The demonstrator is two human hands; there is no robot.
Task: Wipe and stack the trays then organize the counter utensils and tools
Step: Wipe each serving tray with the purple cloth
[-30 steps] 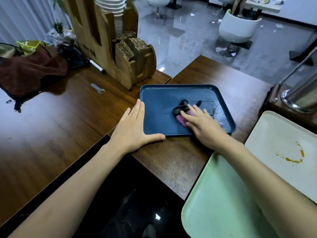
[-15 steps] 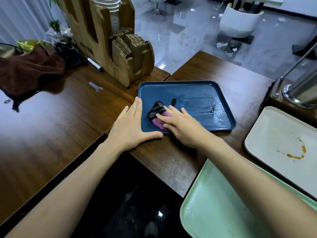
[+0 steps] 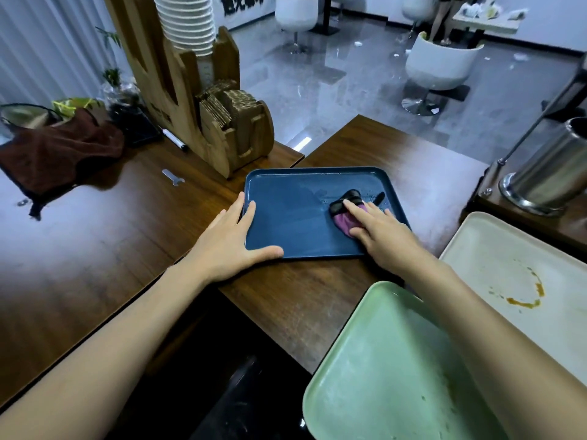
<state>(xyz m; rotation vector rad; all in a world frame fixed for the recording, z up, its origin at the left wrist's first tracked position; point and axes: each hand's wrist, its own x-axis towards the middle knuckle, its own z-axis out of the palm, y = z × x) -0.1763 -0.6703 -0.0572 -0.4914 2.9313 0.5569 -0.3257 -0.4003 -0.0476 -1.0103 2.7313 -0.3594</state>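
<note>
Flat on the dark wood counter (image 3: 127,242), near its far corner: a blue tray (image 3: 295,223), with wet streaks toward its 2 o'clock corner. On the tray at about 3 o'clock, a small cloth (image 3: 344,222), pink and black, all bunched up. At 5 o'clock from the blue tray, close to the camera, a green tray (image 3: 381,360) with a few little specks on it. At 4 o'clock, a cream tray (image 3: 508,265) with a brown ring stain (image 3: 527,300). At 3 o'clock, well apart, a shiny steel pot (image 3: 546,173). At 11 o'clock, just beside the tray's corner, a tall wooden holder (image 3: 178,100) with a stack of white cups (image 3: 187,23) and brown paper sleeves (image 3: 228,106). At 10 o'clock, a little metal wrench (image 3: 173,177) and a marker pen (image 3: 174,139); farther off, a brown towel (image 3: 60,154) in a heap. Past the counter at 12 o'clock, a shiny grey floor (image 3: 333,74) and a round white chair (image 3: 444,61). Right hand (image 3: 381,236): wide and flat, fingers straight, pressing down on the cloth. Left hand (image 3: 232,246): wide and flat too, fingers straight along the tray's 9 o'clock edge, thumb stretched along the near edge, resting against the rim.
</note>
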